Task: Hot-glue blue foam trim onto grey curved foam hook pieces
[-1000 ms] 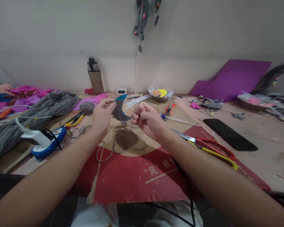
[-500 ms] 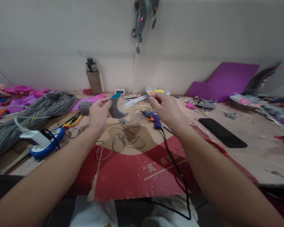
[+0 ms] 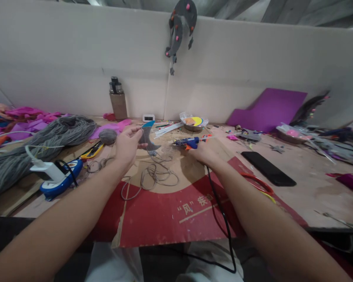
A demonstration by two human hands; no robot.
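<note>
My left hand [image 3: 127,145] pinches a small grey crescent [image 3: 147,137] with a blue tip, held upright over the cardboard. Thin grey cord [image 3: 155,174] lies in loose loops below it. My right hand [image 3: 204,150] is closed around the handle of a blue and orange hot glue gun [image 3: 191,141], its nozzle pointing left toward the crescent. The fingers of this hand are partly hidden behind its back. A black cable [image 3: 219,199] runs from the gun down over the front edge.
Red-printed cardboard [image 3: 164,219] covers the middle of the table. On the left are grey yarn [image 3: 61,137], a yellow cutter [image 3: 91,150] and a blue power socket [image 3: 61,182]. White sticks [image 3: 167,130] lie behind. On the right are a black phone [image 3: 267,168] and red-handled scissors [image 3: 259,182].
My right hand has come down from above the table onto the glue gun and taken hold of it. My left hand keeps the crescent, now slightly further right. The view has tilted up.
</note>
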